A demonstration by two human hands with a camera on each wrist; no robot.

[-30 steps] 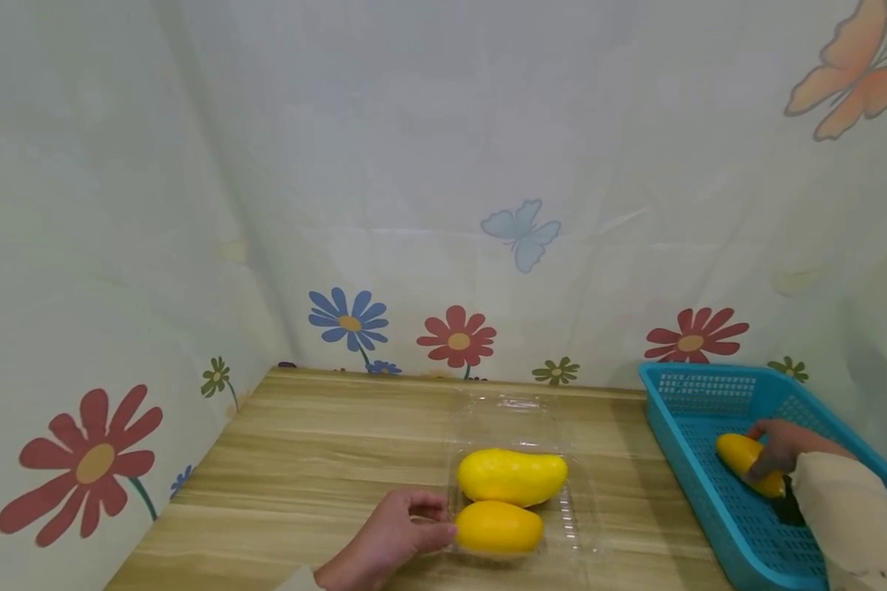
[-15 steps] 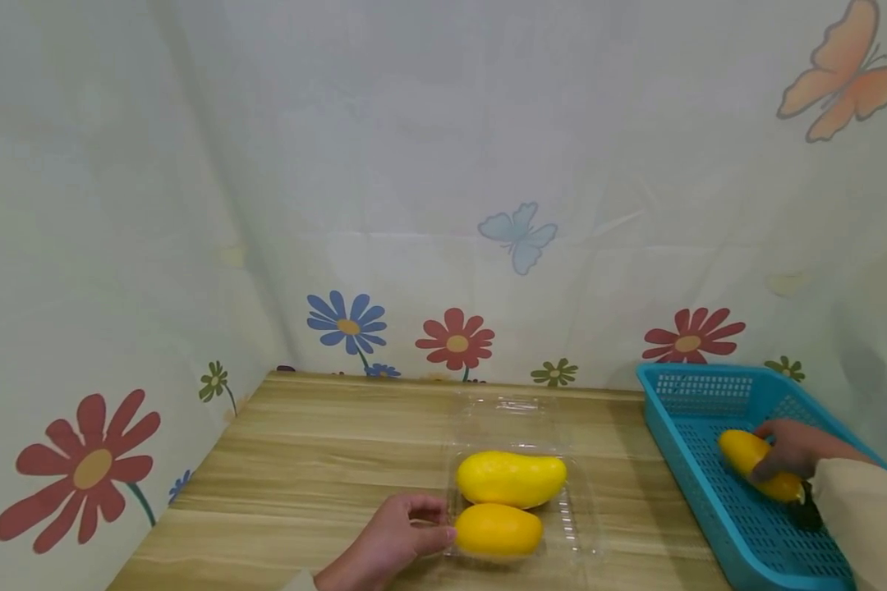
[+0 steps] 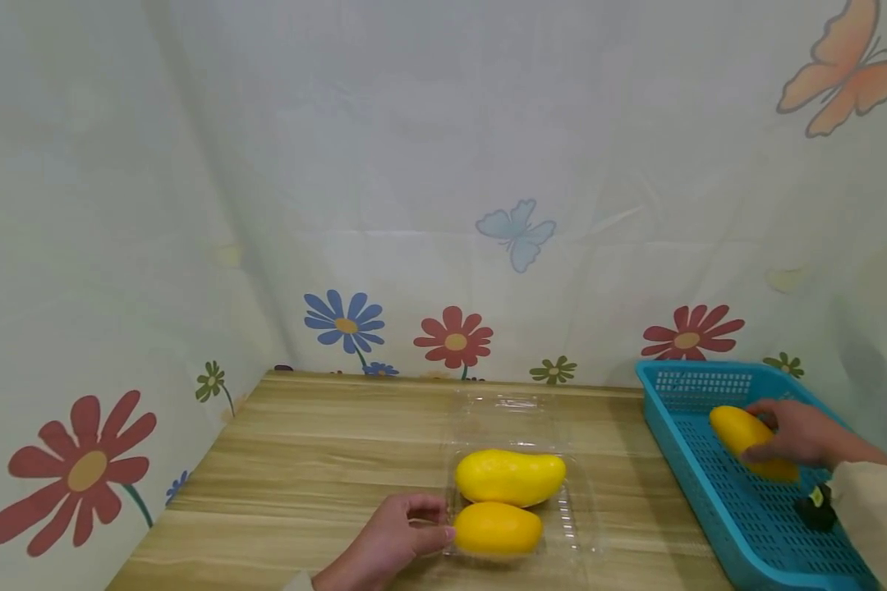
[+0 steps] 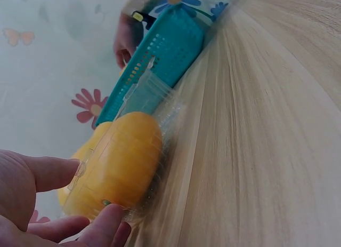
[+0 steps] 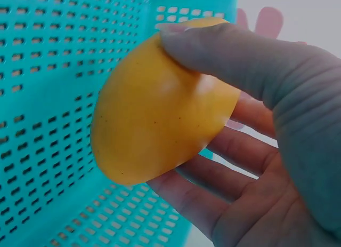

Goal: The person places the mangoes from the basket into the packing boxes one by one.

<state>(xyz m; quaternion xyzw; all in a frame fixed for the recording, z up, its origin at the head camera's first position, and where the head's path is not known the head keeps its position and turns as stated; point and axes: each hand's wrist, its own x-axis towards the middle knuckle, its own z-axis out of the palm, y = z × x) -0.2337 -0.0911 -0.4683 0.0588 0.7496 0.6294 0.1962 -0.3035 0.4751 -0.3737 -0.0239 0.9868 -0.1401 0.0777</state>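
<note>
The right hand (image 3: 791, 431) grips a yellow-orange mango (image 3: 739, 431) over the blue plastic basket (image 3: 680, 468). In the right wrist view its thumb lies across the mango (image 5: 154, 108), with fingers on the other side. The left hand (image 3: 399, 529) holds the left edge of a clear plastic clamshell container (image 3: 572, 513). In the left wrist view, thumb and fingertips meet the container's edge (image 4: 80, 169). A bright yellow mango (image 3: 510, 476) and an orange-yellow mango (image 3: 497, 529) lie side by side in it. The exact finger contact is partly hidden.
The container's raised clear lid (image 3: 503, 419) stands towards the back of the wooden table (image 3: 340, 435). A curtain (image 3: 384, 164) with flowers and butterflies hangs behind. A small black device (image 3: 818, 506) sits beneath the right wrist.
The right hand has gripped the mango and lifted it slightly from the basket floor, its near end swinging rightward. The left hand and container stay in place.
</note>
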